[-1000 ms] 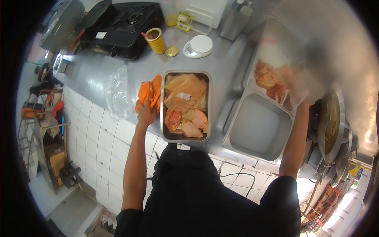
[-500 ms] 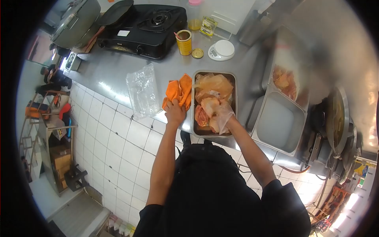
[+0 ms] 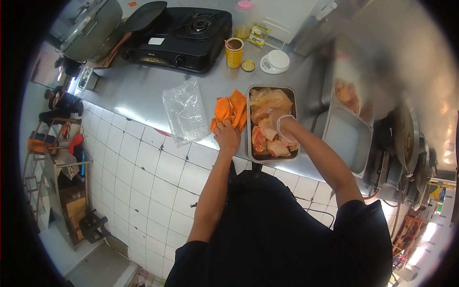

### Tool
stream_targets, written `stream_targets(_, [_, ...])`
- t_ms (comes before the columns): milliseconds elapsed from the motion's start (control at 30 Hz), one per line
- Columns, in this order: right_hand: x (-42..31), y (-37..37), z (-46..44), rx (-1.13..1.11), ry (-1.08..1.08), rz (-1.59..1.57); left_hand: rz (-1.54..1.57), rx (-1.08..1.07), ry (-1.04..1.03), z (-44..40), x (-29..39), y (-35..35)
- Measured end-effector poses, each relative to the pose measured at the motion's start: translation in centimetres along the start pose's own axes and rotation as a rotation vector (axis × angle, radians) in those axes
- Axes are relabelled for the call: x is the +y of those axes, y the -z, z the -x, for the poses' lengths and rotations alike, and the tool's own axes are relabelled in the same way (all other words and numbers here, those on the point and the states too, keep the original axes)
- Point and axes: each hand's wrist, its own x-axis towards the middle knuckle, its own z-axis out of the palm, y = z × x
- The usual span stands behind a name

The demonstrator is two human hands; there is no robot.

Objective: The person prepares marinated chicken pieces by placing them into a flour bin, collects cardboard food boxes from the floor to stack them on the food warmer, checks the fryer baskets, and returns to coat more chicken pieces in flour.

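A metal tray (image 3: 250, 143) on the steel counter holds several pieces of raw chicken (image 3: 278, 149) and a plastic bag of meat (image 3: 272, 99) at its far end. My right hand (image 3: 283, 123), in a clear plastic glove, reaches into the tray over the chicken; its fingers are hidden, and what they hold cannot be made out. An orange cloth (image 3: 230, 111) lies bunched left of the tray. My left hand (image 3: 226, 136) rests on the cloth's near edge, fingers spread. Left of the cloth lies a clear plastic bag (image 3: 184, 111).
A black gas stove (image 3: 179, 40), a yellow can (image 3: 234, 53), its lid (image 3: 247, 65) and a white scale (image 3: 275, 62) stand farther back. To the right are a deep metal container (image 3: 345, 136), more chicken (image 3: 347, 94) and hanging pans (image 3: 406, 138).
My right hand has come from the chicken at the right into the tray, then moved toward the tray's far part. More chicken shows in the tray's near end. My left hand stays on the cloth.
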Motion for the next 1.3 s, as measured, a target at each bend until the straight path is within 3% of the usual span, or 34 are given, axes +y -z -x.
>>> stream_targets(367, [-2.8,2.7,5.0,-0.258,-0.013,0.513,-0.031,0.036,0.010,0.0,0.4,0.2])
stream_targets(1033, [-5.1,0.0,3.1,-0.321,0.128,0.827,-0.022,0.069,-0.030,0.0,0.1,-0.2])
stream_targets(1300, [-5.7,-0.6,2.9,-0.352,0.151,0.724,-0.013,0.053,-0.015,0.1,0.2,0.0])
